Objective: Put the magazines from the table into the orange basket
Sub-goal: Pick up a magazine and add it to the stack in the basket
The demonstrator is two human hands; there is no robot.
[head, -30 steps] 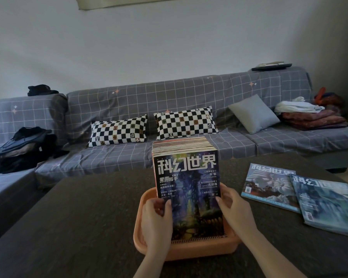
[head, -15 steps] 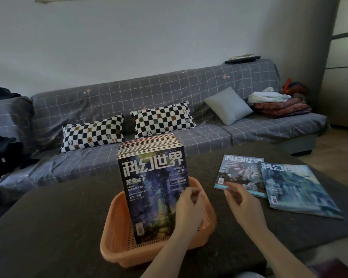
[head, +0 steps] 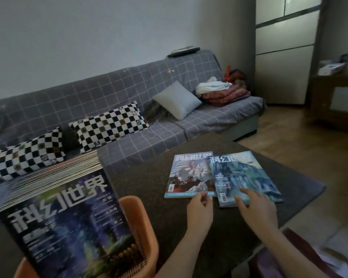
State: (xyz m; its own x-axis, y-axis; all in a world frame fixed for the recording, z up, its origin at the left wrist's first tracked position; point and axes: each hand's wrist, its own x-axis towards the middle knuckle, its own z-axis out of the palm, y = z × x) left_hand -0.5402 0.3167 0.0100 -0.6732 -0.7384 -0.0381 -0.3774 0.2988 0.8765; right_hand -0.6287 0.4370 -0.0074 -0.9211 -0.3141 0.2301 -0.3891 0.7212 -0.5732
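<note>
Both hands reach the table's two magazines — left hand [head: 199, 210] grip loosely curled, right hand [head: 256, 210] grip flat on the blue magazine [head: 247, 175].

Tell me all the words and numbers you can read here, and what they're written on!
"科幻世界": big white title on the front magazine standing in the orange basket.
"科幻世界": title on the left magazine lying on the table.
"科幻": start of the title on the right magazine; the rest is washed out.
Smaller cover lines and barcode numbers: too small and blurred to read.
</note>
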